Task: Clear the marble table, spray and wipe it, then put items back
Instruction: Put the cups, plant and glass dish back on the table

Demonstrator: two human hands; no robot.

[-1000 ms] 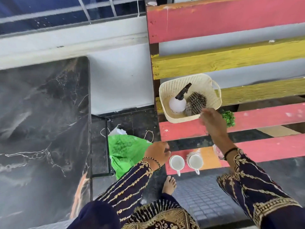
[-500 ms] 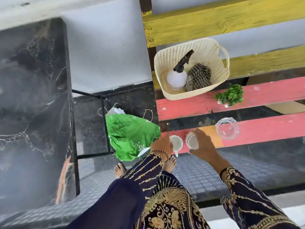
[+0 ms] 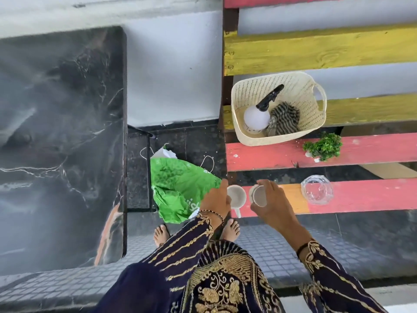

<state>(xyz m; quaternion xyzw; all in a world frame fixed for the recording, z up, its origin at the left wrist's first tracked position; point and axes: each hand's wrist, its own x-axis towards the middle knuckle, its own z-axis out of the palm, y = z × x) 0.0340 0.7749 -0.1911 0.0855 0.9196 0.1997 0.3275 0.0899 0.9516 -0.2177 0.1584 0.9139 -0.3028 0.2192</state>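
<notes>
The dark marble table (image 3: 61,143) fills the left, its top bare and streaked. On the painted slat bench (image 3: 361,195) two white cups stand side by side. My left hand (image 3: 215,201) grips the left cup (image 3: 237,197) at its rim. My right hand (image 3: 272,205) holds the right cup (image 3: 259,195), which is tilted toward me. A clear glass ashtray (image 3: 317,192) sits to their right, and a small green plant (image 3: 323,146) lies on the red slat behind. A cream basket (image 3: 293,86) holds a white spray bottle (image 3: 257,117) and a striped cloth (image 3: 284,118).
A green plastic bag (image 3: 180,188) lies on the dark floor between table and bench, beside the table's black metal frame (image 3: 149,170). My bare feet (image 3: 230,229) stand on small grey tiles. A white wall runs behind.
My right hand left the plant by the basket and came down onto the right cup, now tilting it. My left hand stayed at the left cup. The view has tilted down.
</notes>
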